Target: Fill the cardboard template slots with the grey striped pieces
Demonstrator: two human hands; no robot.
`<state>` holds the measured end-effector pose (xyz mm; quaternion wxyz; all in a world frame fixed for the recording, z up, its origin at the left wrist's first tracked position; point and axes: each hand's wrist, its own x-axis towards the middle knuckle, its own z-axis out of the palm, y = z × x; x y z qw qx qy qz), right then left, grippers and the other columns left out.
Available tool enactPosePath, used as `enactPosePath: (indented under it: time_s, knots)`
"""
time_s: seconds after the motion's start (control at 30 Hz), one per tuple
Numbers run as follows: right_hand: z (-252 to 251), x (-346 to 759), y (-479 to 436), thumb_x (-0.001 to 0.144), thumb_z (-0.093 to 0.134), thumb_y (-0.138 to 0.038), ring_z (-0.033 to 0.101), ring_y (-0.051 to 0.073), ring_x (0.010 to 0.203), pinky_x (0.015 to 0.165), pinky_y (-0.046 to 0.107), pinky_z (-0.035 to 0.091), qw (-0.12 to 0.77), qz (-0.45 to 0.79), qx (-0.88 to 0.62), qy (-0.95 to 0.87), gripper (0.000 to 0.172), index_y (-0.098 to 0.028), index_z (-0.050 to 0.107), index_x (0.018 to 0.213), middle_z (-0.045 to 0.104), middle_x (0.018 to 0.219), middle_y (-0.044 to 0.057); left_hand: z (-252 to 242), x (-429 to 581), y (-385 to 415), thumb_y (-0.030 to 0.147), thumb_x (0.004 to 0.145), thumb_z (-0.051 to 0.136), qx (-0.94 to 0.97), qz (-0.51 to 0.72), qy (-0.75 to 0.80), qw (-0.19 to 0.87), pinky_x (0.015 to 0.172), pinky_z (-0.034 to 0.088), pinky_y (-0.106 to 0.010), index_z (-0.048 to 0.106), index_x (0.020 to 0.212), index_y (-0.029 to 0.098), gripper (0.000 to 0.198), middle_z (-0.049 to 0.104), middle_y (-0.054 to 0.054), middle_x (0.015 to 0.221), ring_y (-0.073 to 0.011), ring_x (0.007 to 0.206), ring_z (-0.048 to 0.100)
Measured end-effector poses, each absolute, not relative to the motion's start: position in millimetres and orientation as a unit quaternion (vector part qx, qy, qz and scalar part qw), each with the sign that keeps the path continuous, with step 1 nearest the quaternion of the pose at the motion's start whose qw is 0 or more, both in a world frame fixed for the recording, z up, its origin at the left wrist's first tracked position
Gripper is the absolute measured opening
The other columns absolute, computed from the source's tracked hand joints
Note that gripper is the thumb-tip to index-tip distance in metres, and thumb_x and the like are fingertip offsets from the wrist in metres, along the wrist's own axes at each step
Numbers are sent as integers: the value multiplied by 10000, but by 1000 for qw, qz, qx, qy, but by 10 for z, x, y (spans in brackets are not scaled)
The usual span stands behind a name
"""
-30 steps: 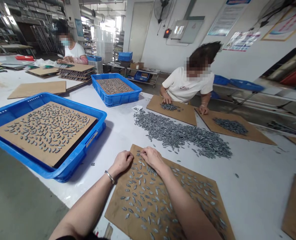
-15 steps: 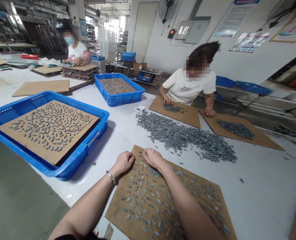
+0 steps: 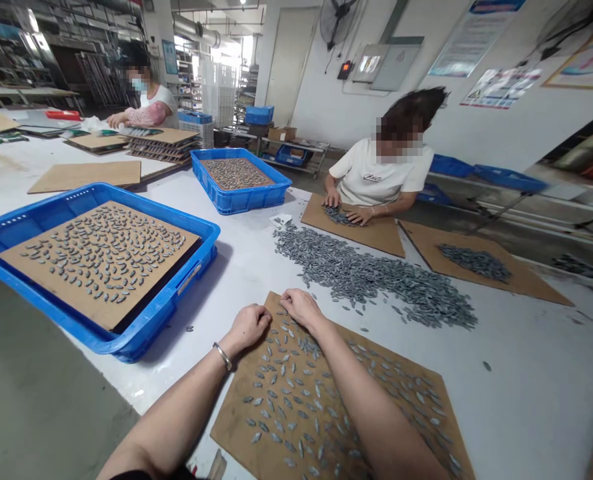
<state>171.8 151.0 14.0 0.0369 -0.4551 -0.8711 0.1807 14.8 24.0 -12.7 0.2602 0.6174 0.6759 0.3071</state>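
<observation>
Under my hands lies a brown board [image 3: 249, 413], spread with many small grey leaf-shaped pieces [image 3: 276, 437] set apart from each other. My left hand [image 3: 250, 327] is closed at the board's far left edge, fingers curled in. Close beside it, at the far corner, my right hand [image 3: 300, 308] has its fingers bent down and pressed together over the board. Whatever sits between the fingertips of either hand is hidden. My right forearm crosses over the board and covers part of the pieces. Beyond the board lies a long heap of the same grey pieces [image 3: 366, 270].
To the left, a large blue tray [image 3: 171, 303] holds a board covered with pieces; a smaller blue tray [image 3: 246, 200] stands behind it. Across the table a co-worker [image 3: 383, 173] works at a board [image 3: 386, 240]. Another masked person [image 3: 151, 107] is by stacked boards [image 3: 163, 143].
My right hand has shifted slightly left, towards the board's corner. The co-worker opposite has brought one hand from the right-hand board over to the pieces on the left-hand one.
</observation>
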Motion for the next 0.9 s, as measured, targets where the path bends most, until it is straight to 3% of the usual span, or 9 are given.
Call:
enactPosePath:
  time_s: [0.27, 0.5, 0.73, 0.9]
  knots:
    - [145, 1841, 1353, 944, 627, -240, 655, 181, 939, 862, 266, 433, 35, 167, -376, -911, 141, -209, 756, 989, 727, 1001, 60, -147, 158, 255, 221, 937, 508, 621, 302, 677, 253, 822, 501, -304, 736, 909, 192, 231, 758, -87, 940, -219, 858, 675]
    - [139, 1687, 1332, 994, 569, -251, 656, 185, 992, 881, 260, 417, 15, 174, -405, -898, 179, -188, 735, 1015, 729, 1039, 82, -116, 136, 267, 245, 955, 509, 617, 308, 677, 257, 794, 489, -300, 738, 895, 182, 245, 765, -95, 934, -213, 831, 671]
    - [264, 2171, 1356, 969, 585, -214, 649, 191, 919, 863, 278, 444, 161, 170, -456, -858, 146, -195, 729, 949, 725, 989, 76, -80, 86, 302, 316, 969, 490, 606, 313, 677, 276, 822, 483, -309, 741, 897, 198, 286, 776, -88, 982, -223, 888, 691]
    - [188, 2842, 1041, 939, 612, -172, 659, 205, 931, 808, 276, 428, 56, 182, -448, -874, 116, -204, 723, 951, 724, 988, 72, -95, 61, 333, 340, 962, 487, 609, 308, 677, 273, 838, 477, -326, 736, 905, 202, 289, 774, -87, 998, -238, 916, 690]
